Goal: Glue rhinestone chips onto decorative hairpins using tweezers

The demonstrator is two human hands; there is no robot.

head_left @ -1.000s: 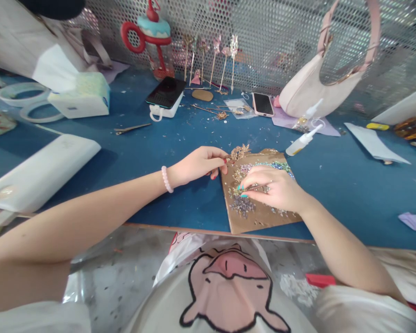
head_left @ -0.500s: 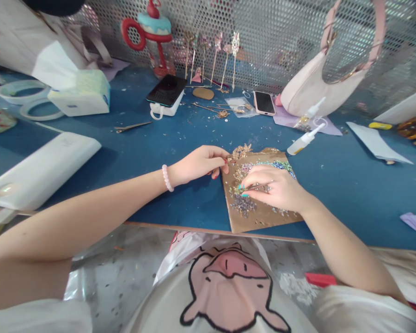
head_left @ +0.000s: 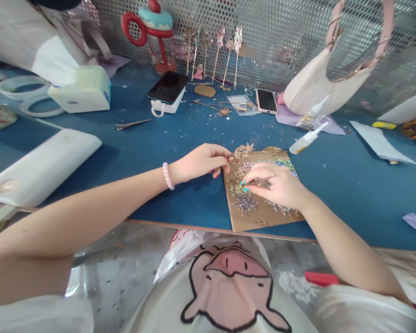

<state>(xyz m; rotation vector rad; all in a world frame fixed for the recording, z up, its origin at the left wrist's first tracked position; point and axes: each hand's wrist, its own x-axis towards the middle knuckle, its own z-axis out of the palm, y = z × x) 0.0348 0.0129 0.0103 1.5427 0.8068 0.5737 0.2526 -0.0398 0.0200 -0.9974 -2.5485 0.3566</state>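
Note:
My left hand [head_left: 206,162] is closed at the upper left corner of a brown board [head_left: 241,224], its fingers pinching the end of a gold openwork hair ornament [head_left: 243,150]. The ornament's leafy metal part extends over the board's top edge. Above the board's middle, my right hand [head_left: 280,186] grips thin metal tweezers [head_left: 262,181], their tips pointing left among small rhinestones. Purple-grey rhinestones [head_left: 244,204] lie just below my fingertips, and blue-green ones [head_left: 284,163] lie beyond the hand. Whether the tweezer tips hold a stone is too small to tell.
A glue bottle [head_left: 308,138] lies right of the board. Pointed scissors [head_left: 133,124], a black phone [head_left: 168,87] on a white block, and a smaller phone [head_left: 266,101] lie behind. A white device [head_left: 41,166] and tissue pack [head_left: 85,90] occupy the left; a handbag [head_left: 308,88] stands back right.
The view has shifted very slightly. Both hands keep almost the same pose, the left on the ornament and the right with the tweezers over the rhinestones.

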